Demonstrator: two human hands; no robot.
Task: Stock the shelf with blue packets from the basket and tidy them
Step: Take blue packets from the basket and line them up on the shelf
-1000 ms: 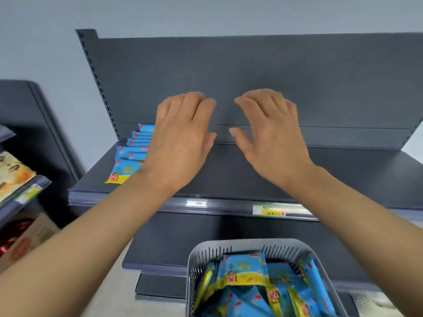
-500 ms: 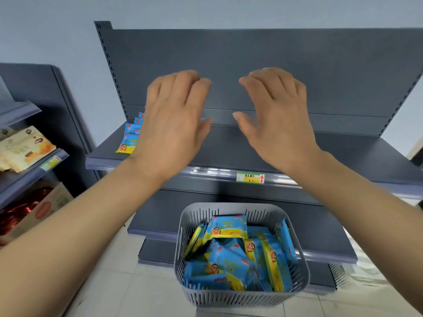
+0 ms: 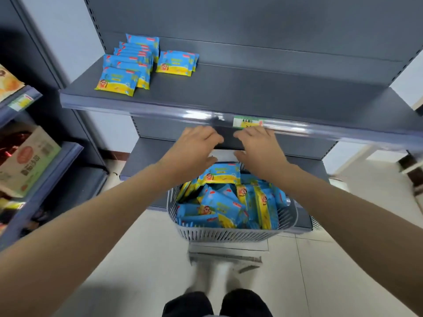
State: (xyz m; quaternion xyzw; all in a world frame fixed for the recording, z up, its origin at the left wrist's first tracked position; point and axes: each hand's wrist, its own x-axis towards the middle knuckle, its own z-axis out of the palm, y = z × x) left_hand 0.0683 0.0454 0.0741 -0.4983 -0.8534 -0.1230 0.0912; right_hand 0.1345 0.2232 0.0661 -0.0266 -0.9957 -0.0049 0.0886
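- The left hand [image 3: 194, 149] and right hand [image 3: 258, 149] are held side by side over the basket [image 3: 229, 235], fingers loosely bent; nothing is gripped;
- blue packets [image 3: 224, 202] are heaped in the basket; a stocked row [image 3: 124, 69] is laid at the left end of the shelf [image 3: 251, 92]

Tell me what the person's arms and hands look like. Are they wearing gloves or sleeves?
No gloves and no sleeves show. The left hand and the right hand are bare, and I can see no rings on them. The left forearm and the right forearm are bare too, right to the picture's edge, with no watch or bracelet at the wrists.
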